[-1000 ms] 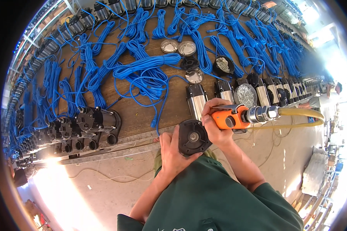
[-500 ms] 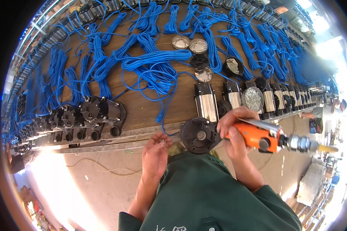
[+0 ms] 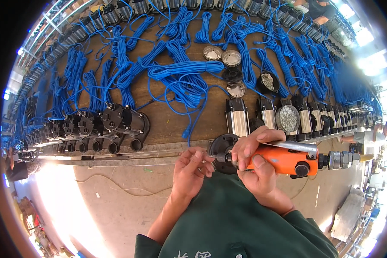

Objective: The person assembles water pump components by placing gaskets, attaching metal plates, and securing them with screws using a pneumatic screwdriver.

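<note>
My right hand [image 3: 257, 179] grips an orange air screwdriver [image 3: 284, 161] with a silver lever along its top. The tool lies sideways, its black nose toward my left hand and its hose fitting off to the right. My left hand [image 3: 189, 173] has thumb and fingers pinched together close to the tool's nose; whatever small thing sits between them I cannot make out. Behind the fingers is a round black pump housing [image 3: 219, 145] at the bench edge, partly covered by the tool and my right hand. A pump with a steel body [image 3: 238, 121] stands right behind it.
Coiled blue cables [image 3: 185, 71] spread over the brown bench [image 3: 172, 122]. Black pump bodies [image 3: 120, 122] line the left edge, and steel-bodied pumps [image 3: 305, 120] the right. Round metal covers [image 3: 231, 58] and a dark bowl of small parts [image 3: 268, 81] lie behind. Another person [image 3: 320, 10] is at the far side.
The air screwdriver has moved toward my left hand, its nose now near the pinched fingers. My left hand has come right, to the pump housing. The whole view has shifted slightly.
</note>
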